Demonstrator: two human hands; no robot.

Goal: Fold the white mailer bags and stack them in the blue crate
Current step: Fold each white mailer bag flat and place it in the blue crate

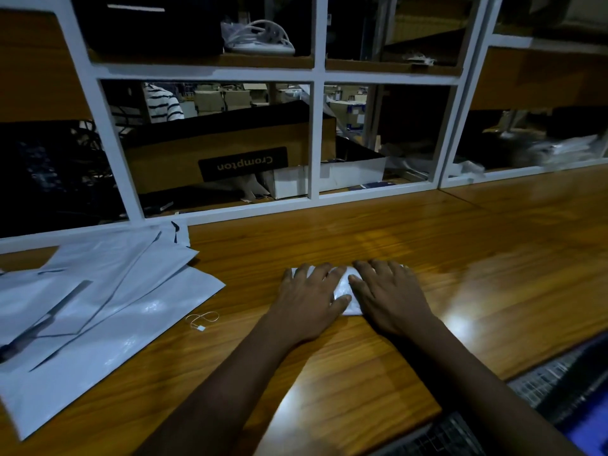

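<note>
Early-to-mid task, judging by the pile. Shows one folded mailer bag [343,289] reduced to a small white packet on the counter [329,238], probably at its last fold. Presses it flat with the left hand [307,297] and the right hand [388,291] side by side on top, palms down, fingers straight and spread, gripping nothing, just bearing down. Covers most of the packet, so cannot tell fold count or neatness; only a strip of white visible between the thumbs and a little past the fingertips. Left for this one: lift and place into the blue crate [589,434], apparently the blue corner with a lattice wall, well right of and nearer than the folded mailer bag, below the counter edge. Cannot tell what is stacked inside, mostly out of view. Left to fold: a pile of unfolded mailer bags [108,307] well left of the folded mailer bag, several flat sheets overlapping loosely, touched by neither hand. So plenty of folds and crate trips to go. Also a small string tag [202,320] between that pile and the folded mailer bag, likely no part of the job. Behind the folded mailer bag, a white shelf frame [314,139] with a cardboard box [230,153] inside.
</note>
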